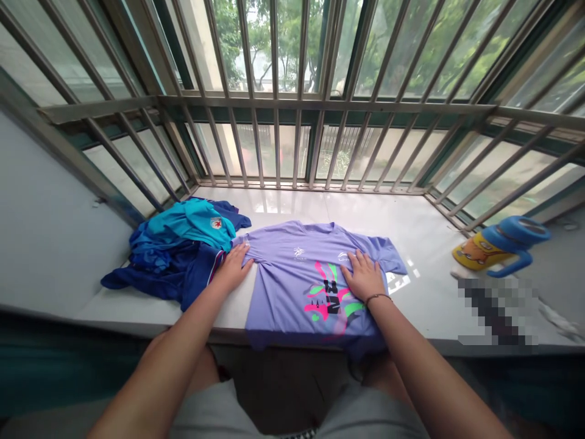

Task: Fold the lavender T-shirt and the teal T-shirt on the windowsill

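Note:
A lavender T-shirt lies front side up on the white window sill, its neck toward the window and its hem hanging over the near edge. My left hand rests flat on its left sleeve, fingers spread. On the chest, at the right, my right hand lies flat with the fingers apart, just beside the pink, green and black print. The right sleeve stretches out beyond it. Close to my left hand is a heap of blue and turquoise clothes, crumpled together.
Metal bars run along the window behind the white sill. A blue and yellow bottle with a handle stands at the right. Near it lies a blurred-out dark object. Walls close in on both sides.

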`<state>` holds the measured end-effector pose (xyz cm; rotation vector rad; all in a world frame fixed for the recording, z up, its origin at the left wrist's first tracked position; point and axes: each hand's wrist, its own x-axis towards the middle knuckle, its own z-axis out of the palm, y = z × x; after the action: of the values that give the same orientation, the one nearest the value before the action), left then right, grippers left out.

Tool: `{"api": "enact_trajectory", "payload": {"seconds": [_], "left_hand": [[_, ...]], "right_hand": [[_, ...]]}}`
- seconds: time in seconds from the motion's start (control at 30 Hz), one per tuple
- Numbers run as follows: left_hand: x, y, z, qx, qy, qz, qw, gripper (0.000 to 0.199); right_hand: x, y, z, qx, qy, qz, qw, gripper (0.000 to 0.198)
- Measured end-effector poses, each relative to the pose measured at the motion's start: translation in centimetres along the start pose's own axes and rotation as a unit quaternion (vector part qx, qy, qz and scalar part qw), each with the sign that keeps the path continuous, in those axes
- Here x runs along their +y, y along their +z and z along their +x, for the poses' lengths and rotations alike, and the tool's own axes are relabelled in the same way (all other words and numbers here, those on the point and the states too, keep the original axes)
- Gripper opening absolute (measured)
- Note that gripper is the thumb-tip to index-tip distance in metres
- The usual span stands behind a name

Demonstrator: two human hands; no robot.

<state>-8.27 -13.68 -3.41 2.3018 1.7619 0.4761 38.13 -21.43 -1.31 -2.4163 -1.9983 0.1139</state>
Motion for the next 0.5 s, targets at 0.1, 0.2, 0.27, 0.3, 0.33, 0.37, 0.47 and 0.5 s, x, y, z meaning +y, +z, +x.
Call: {"api": "enact_trajectory", "payload": {"seconds": [0.1,0.2,0.27,0.3,0.33,0.37,0.47,0.5], "left_hand": [[0.08,0.30,0.08,0.022,-0.005,0.003,1.000,0.060],[0.36,0.47,-0.12,0.027,0.005,0.004,1.000,0.059],[0.36,0.42,-0.17,0.024,0.011,0.005,1.000,0.058],[0.32,0.39,-0.16,0.023,0.011,0.007,1.000,0.058],[0.27,0.37,-0.13,0.023,0.010,0.008,1.000,0.058],[0.22,0.36,-0.09,0.024,0.009,0.008,1.000,0.058],[0.07,0.43,0.02,0.029,0.011,0.005,1.000,0.058],[0.02,0.46,0.05,0.029,0.014,0.004,0.999,0.057]], "right_hand": [[-0.16,0.06,0.00,0.010,0.000,0.010,1.000,0.071],[-0.18,0.08,-0.10,0.019,-0.001,0.015,1.000,0.069],[-0.17,0.01,-0.16,0.021,-0.001,0.013,1.000,0.069],[-0.18,-0.04,-0.19,0.021,-0.001,0.012,1.000,0.069],[-0.21,-0.10,-0.22,0.020,-0.001,0.011,1.000,0.069],[-0.26,-0.16,-0.24,0.019,0.000,0.010,1.000,0.069],[-0.39,-0.30,-0.29,0.018,0.002,0.012,1.000,0.068],[-0.41,-0.31,-0.29,0.019,0.001,0.013,1.000,0.068]]}}
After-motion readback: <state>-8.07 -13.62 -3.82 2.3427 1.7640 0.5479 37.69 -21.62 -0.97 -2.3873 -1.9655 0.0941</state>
